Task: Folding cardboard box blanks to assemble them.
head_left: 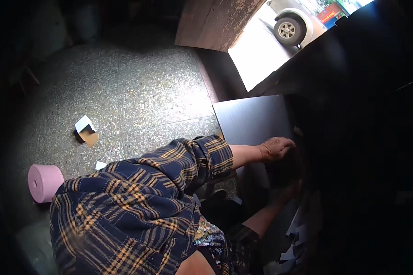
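Note:
My left hand (276, 149) reaches out from a rolled dark plaid sleeve over a smooth silvery-grey flat surface (252, 117). Its fingers bend downward and close together at the edge of deep shadow. Whatever they grip is lost in the dark. Lower down, my right hand (293, 190) is dim and close to the same dark area. Its fingers cannot be made out, nor anything in them.
A pink roll (48, 182) stands on the speckled tile floor (156, 96) at left. Nearby lies a white and brown folded card piece (86, 130). Pale cut scraps (291, 238) show at lower right. Beyond a bright doorway is a vehicle's wheel (289, 31). Darkness covers the right side.

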`<state>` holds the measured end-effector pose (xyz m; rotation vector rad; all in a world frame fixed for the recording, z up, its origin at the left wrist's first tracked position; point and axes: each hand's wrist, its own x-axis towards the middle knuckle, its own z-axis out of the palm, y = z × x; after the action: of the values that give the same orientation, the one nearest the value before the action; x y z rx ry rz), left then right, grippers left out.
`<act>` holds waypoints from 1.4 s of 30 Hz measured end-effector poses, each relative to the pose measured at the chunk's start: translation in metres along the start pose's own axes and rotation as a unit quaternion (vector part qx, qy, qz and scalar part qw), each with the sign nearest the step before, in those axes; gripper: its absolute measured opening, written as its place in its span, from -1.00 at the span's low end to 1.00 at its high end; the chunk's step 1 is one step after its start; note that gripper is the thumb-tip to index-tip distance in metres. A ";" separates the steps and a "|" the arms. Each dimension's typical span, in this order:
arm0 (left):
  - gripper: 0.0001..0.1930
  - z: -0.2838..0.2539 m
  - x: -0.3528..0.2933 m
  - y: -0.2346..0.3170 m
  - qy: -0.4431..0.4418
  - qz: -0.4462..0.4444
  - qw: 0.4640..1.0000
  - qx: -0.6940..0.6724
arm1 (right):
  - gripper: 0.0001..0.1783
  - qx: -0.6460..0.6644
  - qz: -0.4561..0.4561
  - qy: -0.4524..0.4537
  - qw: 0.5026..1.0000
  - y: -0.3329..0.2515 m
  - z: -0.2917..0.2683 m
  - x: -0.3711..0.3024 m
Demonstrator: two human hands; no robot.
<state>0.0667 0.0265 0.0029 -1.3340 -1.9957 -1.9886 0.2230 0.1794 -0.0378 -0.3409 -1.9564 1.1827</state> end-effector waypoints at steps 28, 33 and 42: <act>-0.54 -0.006 0.000 0.004 -0.136 -0.164 0.946 -0.244 | -0.32 0.063 -0.013 0.015 0.998 -0.028 0.020 -0.028; -0.65 -0.006 0.010 0.008 -0.169 -0.177 0.967 -0.069 | -0.22 0.018 0.055 -0.012 0.998 -0.032 0.015 -0.031; -0.67 0.008 0.019 0.002 -0.148 -0.215 0.962 -0.073 | -0.16 0.160 0.063 0.022 0.985 -0.056 0.017 -0.037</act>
<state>0.0605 0.0428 0.0136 -1.3945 -2.5019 -2.2640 0.2433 0.1176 -0.0141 -0.3210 -1.6911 1.5320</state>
